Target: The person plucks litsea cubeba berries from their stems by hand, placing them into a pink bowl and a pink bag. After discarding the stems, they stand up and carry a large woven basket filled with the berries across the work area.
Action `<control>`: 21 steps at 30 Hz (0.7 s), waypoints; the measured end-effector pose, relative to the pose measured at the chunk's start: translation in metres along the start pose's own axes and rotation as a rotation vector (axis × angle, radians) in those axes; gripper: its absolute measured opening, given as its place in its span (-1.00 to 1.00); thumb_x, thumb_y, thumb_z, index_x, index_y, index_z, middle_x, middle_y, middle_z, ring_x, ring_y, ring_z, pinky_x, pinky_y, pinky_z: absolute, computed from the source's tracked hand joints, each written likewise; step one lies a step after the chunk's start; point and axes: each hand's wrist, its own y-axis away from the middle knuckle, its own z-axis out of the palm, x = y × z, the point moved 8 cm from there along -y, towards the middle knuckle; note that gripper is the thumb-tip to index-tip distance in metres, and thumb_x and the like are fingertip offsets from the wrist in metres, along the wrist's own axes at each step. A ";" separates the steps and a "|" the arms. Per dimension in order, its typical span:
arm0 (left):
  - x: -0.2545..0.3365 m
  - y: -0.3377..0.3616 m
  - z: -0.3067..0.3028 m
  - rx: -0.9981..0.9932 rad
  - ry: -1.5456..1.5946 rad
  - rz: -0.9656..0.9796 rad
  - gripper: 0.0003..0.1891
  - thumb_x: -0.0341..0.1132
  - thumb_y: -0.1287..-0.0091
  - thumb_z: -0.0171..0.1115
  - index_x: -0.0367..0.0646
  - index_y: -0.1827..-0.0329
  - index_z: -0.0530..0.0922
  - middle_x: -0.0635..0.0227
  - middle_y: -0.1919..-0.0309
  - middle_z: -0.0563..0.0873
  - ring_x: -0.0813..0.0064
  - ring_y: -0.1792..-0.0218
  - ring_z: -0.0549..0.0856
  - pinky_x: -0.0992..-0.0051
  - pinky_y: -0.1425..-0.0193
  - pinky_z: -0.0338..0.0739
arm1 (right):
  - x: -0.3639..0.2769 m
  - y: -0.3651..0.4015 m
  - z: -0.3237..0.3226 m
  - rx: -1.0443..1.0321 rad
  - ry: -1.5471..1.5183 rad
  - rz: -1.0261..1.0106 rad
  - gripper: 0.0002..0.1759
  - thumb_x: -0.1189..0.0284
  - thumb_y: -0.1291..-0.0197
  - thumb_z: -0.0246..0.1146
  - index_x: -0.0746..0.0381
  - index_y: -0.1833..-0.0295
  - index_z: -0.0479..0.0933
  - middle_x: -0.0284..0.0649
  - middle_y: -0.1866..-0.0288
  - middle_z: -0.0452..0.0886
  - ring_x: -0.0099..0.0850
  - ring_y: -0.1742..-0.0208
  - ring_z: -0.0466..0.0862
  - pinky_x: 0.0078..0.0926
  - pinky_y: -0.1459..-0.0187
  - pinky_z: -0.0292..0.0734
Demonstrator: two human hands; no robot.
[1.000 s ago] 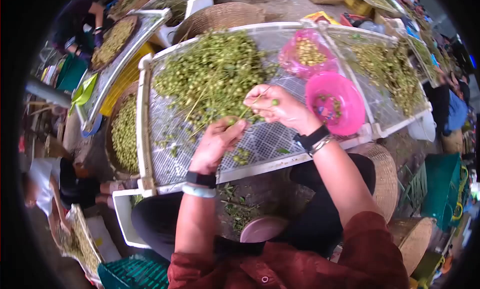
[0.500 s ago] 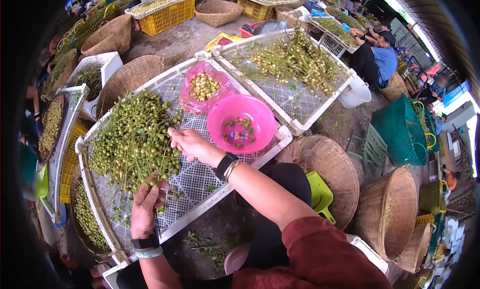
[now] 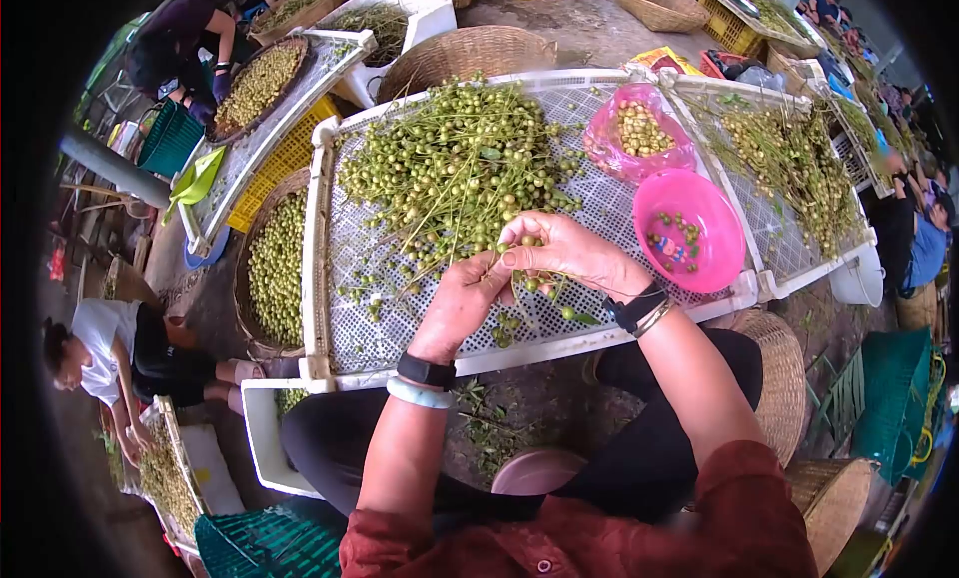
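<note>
My left hand (image 3: 465, 303) and my right hand (image 3: 569, 253) meet over the near side of a white perforated tray (image 3: 479, 363). Both pinch a thin-stemmed sprig of round green fruit (image 3: 529, 241), with several fruits hanging near the fingers. Part of the stem is hidden behind the fingertips. Just beyond lies a large heap of the same fruit on stems (image 3: 450, 168). On the tray's right side sits a pink basin (image 3: 714, 213) with a few loose fruits in it. Behind that is a pink plastic bag (image 3: 604, 153) holding paler yellowish fruit.
A basket of green fruit (image 3: 277, 273) stands left of the tray. Another mesh tray (image 3: 724, 128) adjoins on the right, with stems and fruit on it. A white bucket (image 3: 857, 280) is beyond. Co-workers sit at the left, one in a white shirt (image 3: 105, 343).
The view has swung left, so the tray sits further right. My hands were apart, the right one raised beside the heap; they have come together on the sprig.
</note>
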 end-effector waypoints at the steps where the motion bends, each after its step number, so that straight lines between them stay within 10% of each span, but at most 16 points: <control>1: -0.004 0.000 -0.002 0.030 0.003 0.009 -0.70 -0.17 -0.46 0.03 -0.20 0.28 0.59 0.55 0.57 0.52 0.76 0.53 0.38 0.65 0.43 0.27 | 0.001 -0.002 0.001 0.006 0.042 -0.027 -0.72 0.26 -0.25 0.29 0.22 0.11 0.44 -0.44 0.38 0.47 -0.68 0.47 0.48 -0.71 0.58 0.37; 7: -0.011 -0.004 -0.006 0.245 -0.076 0.098 -0.70 -0.17 -0.43 0.07 -0.27 0.23 0.58 0.53 0.61 0.49 0.68 0.54 0.40 0.55 0.43 0.35 | -0.001 -0.005 -0.015 0.252 -0.096 0.021 -0.79 0.42 -0.15 0.35 0.23 0.15 0.50 -0.46 0.37 0.51 -0.73 0.41 0.47 -0.74 0.43 0.35; 11: 0.028 0.022 -0.021 0.339 -0.422 0.079 -0.68 -0.09 -0.38 0.02 -0.18 0.27 0.57 -0.04 0.41 0.66 -0.09 0.29 0.65 0.08 0.18 0.51 | -0.014 -0.003 -0.014 0.253 -0.284 -0.012 -0.88 0.40 -0.24 0.26 0.18 0.20 0.48 -0.49 0.52 0.42 -0.78 0.66 0.30 -0.80 0.68 0.12; 21: 0.065 -0.002 -0.048 0.268 -0.507 0.276 -0.66 -0.08 -0.39 0.05 -0.21 0.26 0.58 -0.02 0.48 0.64 -0.03 0.36 0.64 0.18 0.21 0.51 | -0.041 0.022 -0.050 0.339 -0.240 -0.049 -0.83 0.40 -0.22 0.32 0.20 0.24 0.45 -0.51 0.50 0.37 -0.71 0.55 0.37 -0.76 0.58 0.24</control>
